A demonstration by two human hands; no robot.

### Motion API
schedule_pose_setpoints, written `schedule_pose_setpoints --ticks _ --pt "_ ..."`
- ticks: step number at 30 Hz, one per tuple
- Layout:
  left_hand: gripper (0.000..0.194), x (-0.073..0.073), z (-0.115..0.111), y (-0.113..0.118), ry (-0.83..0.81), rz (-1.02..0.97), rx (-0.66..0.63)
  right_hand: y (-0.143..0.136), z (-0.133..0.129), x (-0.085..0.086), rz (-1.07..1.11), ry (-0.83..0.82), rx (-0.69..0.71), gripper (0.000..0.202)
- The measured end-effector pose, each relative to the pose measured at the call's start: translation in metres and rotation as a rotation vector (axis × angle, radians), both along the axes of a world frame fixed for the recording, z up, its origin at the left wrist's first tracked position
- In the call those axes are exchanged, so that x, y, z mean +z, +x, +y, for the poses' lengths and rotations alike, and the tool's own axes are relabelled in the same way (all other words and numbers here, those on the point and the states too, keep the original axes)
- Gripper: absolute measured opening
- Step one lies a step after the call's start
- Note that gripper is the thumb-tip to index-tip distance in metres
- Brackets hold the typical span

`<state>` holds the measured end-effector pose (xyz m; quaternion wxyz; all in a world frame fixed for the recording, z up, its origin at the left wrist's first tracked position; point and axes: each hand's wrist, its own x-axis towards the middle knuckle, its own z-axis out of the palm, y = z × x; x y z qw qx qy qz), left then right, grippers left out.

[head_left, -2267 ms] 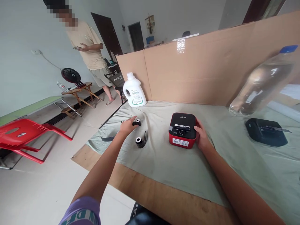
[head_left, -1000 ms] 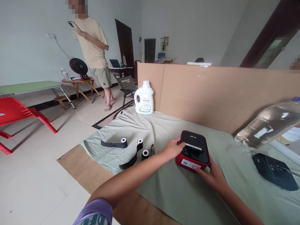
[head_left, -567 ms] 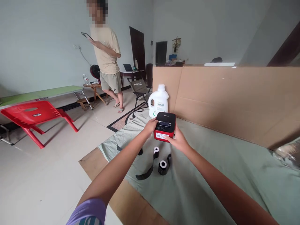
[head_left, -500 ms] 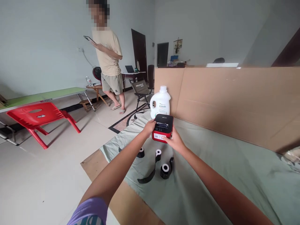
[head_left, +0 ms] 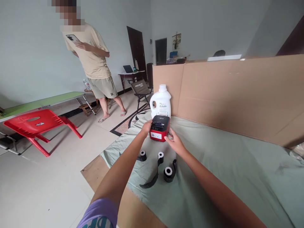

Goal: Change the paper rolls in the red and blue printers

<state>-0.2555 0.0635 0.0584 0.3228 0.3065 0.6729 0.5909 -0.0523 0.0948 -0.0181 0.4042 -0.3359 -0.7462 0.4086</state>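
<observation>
A red box-shaped device with a black top stands on the green cloth, just in front of a white jug. My left hand grips its left side. At its right front corner my right hand is open, with fingers apart and the fingertips at or very near the red side. Nearer to me on the cloth are a small black roll, another black roll with a loose strip and a larger black roll.
A tall cardboard sheet stands behind the cloth. At the left, a red plastic stool lies tipped beside a green folding bed. A person holding a phone stands beyond them, near a folding chair.
The device has moved slightly left and down, onto the cloth. My right hand has loosened from its side. The person has shifted left, with legs further apart, and the view has moved a little.
</observation>
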Motion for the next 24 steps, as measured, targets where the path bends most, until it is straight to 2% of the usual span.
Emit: schedule_pose_setpoints --ticks 2,4,6,7,9,11,12,14,16,18,21,24 --pt "0.043 0.014 -0.017 0.015 0.084 0.098 0.077 0.049 -0.014 -0.002 -0.058 -0.075 0.004 0.069" --pt "0.042 0.026 -0.042 0.047 0.242 0.256 0.097 0.115 -0.028 -0.003 -0.124 -0.079 -0.002 0.062" --pt "0.039 0.031 -0.070 0.096 0.390 0.413 -0.031 0.192 -0.041 -0.004 -0.209 -0.096 -0.063 0.056" --pt "0.037 0.028 -0.084 0.126 0.394 0.465 -0.167 0.230 -0.047 -0.004 -0.248 -0.094 -0.121 0.055" --pt "0.037 0.014 -0.111 0.190 0.323 0.584 -0.542 0.302 -0.063 -0.004 -0.328 -0.104 -0.255 0.054" --pt "0.041 -0.009 -0.133 0.250 0.246 0.741 -0.864 0.362 -0.084 0.001 -0.368 -0.130 -0.384 0.053" --pt "0.045 -0.023 -0.143 0.276 0.206 0.826 -0.978 0.387 -0.096 0.004 -0.376 -0.141 -0.446 0.051" --pt "0.053 -0.048 -0.157 0.315 0.155 0.964 -1.122 0.427 -0.117 0.013 -0.378 -0.141 -0.586 0.048" --pt "0.059 -0.067 -0.164 0.338 0.150 1.054 -1.209 0.460 -0.129 0.024 -0.392 -0.105 -0.736 0.045" --pt "0.062 -0.078 -0.169 0.347 0.170 1.114 -1.278 0.490 -0.130 0.035 -0.434 -0.026 -0.890 0.045" --pt "0.062 -0.080 -0.175 0.347 0.182 1.183 -1.317 0.524 -0.109 0.051 -0.575 0.057 -1.104 0.060" --pt "0.062 -0.072 -0.181 0.344 0.156 1.207 -1.300 0.541 -0.072 0.053 -0.705 -0.129 -1.176 0.095"
